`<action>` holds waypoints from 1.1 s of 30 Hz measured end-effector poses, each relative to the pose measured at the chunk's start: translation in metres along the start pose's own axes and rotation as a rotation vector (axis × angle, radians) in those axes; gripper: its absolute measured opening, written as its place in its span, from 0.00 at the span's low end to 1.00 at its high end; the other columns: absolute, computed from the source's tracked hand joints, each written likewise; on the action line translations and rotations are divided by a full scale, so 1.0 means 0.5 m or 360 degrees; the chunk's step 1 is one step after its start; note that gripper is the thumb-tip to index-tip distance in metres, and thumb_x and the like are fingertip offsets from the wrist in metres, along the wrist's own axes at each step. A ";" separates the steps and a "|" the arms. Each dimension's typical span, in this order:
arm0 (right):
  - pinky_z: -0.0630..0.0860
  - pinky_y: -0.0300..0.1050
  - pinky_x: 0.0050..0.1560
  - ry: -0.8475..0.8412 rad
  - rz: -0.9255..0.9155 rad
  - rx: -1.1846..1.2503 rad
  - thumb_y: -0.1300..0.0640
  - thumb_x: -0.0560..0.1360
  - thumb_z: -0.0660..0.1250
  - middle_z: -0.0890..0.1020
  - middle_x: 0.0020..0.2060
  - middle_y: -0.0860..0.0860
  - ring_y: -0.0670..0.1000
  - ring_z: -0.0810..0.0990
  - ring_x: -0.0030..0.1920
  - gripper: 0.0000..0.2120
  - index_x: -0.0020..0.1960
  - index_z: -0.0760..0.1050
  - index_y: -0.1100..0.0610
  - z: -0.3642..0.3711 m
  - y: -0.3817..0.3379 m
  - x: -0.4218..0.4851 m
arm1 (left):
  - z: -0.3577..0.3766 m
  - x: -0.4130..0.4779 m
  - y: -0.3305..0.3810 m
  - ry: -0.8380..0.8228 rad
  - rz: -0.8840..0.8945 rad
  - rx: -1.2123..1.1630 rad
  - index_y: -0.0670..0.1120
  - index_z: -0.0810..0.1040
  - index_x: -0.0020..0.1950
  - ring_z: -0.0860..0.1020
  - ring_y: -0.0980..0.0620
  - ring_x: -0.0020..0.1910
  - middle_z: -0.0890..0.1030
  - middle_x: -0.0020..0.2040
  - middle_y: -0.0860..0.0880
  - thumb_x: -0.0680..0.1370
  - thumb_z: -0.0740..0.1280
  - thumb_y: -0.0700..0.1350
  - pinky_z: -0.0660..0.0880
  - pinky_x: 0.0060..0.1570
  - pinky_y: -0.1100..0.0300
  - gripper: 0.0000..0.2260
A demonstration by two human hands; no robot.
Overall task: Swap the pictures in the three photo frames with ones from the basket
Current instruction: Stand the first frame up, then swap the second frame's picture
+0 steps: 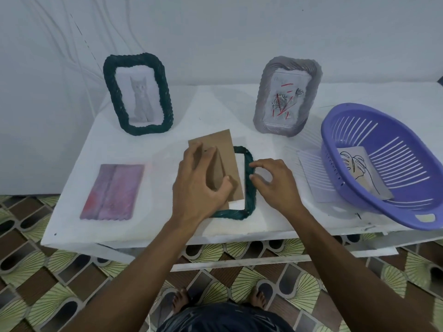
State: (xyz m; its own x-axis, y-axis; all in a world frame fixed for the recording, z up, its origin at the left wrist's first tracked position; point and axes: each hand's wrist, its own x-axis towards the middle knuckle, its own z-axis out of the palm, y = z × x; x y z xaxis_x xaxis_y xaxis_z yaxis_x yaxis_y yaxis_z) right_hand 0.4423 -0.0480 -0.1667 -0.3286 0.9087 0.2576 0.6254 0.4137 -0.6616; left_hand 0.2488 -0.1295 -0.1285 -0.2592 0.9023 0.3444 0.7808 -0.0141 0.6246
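A dark green woven frame (249, 188) lies face down at the middle of the white table (167, 121). My left hand (199, 185) grips its brown cardboard backing (224, 149), which sits askew over the frame. My right hand (275, 183) pinches the frame's right edge. A white sheet shows under the backing. Standing at the back are a second green frame (137, 97) with a cat picture and a grey frame (286, 97) with a rose drawing. The purple basket (388, 164) at right holds a leaf line drawing (359, 168).
A pink-purple picture (112, 191) lies flat at the left of the table. A white lined sheet (314, 178) lies partly under the basket. The basket overhangs the table's front right edge. Behind the frames is a white wall; patterned floor tiles lie below.
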 end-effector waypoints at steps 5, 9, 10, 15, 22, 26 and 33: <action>0.67 0.39 0.52 0.0005 -0.0007 -0.0051 0.53 0.73 0.72 0.79 0.51 0.41 0.46 0.72 0.54 0.11 0.56 0.81 0.51 0.004 -0.001 0.003 | -0.057 0.016 -0.044 0.0104 -0.0058 -0.0311 0.52 0.70 0.70 0.67 0.56 0.68 0.64 0.72 0.53 0.71 0.66 0.57 0.74 0.63 0.51 0.28; 0.67 0.38 0.54 0.0019 0.0013 -0.0017 0.55 0.73 0.72 0.80 0.52 0.43 0.46 0.72 0.54 0.12 0.56 0.81 0.51 0.005 0.000 0.001 | -0.079 0.016 -0.083 0.0197 -0.0058 -0.0353 0.53 0.69 0.71 0.66 0.56 0.70 0.65 0.72 0.53 0.71 0.67 0.53 0.73 0.65 0.54 0.27; 0.67 0.37 0.53 0.0016 0.0016 -0.0017 0.55 0.73 0.72 0.80 0.52 0.43 0.46 0.72 0.54 0.12 0.56 0.81 0.51 0.005 -0.001 0.002 | -0.083 0.016 -0.092 0.0169 -0.0086 -0.0287 0.52 0.69 0.71 0.66 0.55 0.70 0.64 0.73 0.53 0.71 0.67 0.53 0.71 0.65 0.56 0.28; 0.67 0.39 0.55 0.0010 0.0060 -0.0006 0.55 0.74 0.72 0.78 0.51 0.41 0.45 0.72 0.55 0.12 0.57 0.81 0.51 0.003 -0.006 0.002 | -0.089 0.008 -0.151 -0.0084 -0.0119 0.0276 0.52 0.68 0.72 0.63 0.50 0.72 0.60 0.76 0.51 0.70 0.64 0.60 0.68 0.65 0.54 0.31; 0.66 0.36 0.56 0.0008 0.0115 0.0030 0.58 0.74 0.71 0.78 0.52 0.41 0.44 0.71 0.56 0.13 0.58 0.80 0.53 0.000 -0.012 -0.003 | -0.076 -0.010 -0.176 -0.0316 -0.0014 0.0623 0.50 0.69 0.69 0.64 0.44 0.69 0.67 0.72 0.47 0.72 0.58 0.61 0.70 0.64 0.48 0.28; 0.66 0.36 0.57 0.0011 0.0115 0.0027 0.58 0.74 0.70 0.77 0.53 0.40 0.43 0.71 0.56 0.13 0.58 0.80 0.52 -0.002 -0.013 -0.005 | -0.076 -0.006 -0.180 -0.0398 0.0068 0.0733 0.48 0.69 0.68 0.64 0.43 0.69 0.68 0.71 0.45 0.74 0.56 0.60 0.67 0.68 0.47 0.26; 0.67 0.37 0.58 0.0019 0.0098 0.0022 0.57 0.75 0.70 0.78 0.53 0.41 0.45 0.72 0.57 0.12 0.58 0.80 0.53 0.001 -0.010 -0.007 | -0.059 0.015 -0.109 -0.0437 0.0147 0.0539 0.47 0.72 0.67 0.65 0.48 0.69 0.70 0.69 0.48 0.75 0.55 0.63 0.63 0.67 0.49 0.27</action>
State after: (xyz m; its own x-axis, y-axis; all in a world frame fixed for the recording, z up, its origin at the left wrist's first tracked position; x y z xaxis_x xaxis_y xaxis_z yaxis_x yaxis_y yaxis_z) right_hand 0.4400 -0.0530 -0.1645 -0.2810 0.9331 0.2246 0.6344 0.3562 -0.6861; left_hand 0.1873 -0.1347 -0.1394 -0.0549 0.9855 0.1607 0.9476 0.0007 0.3195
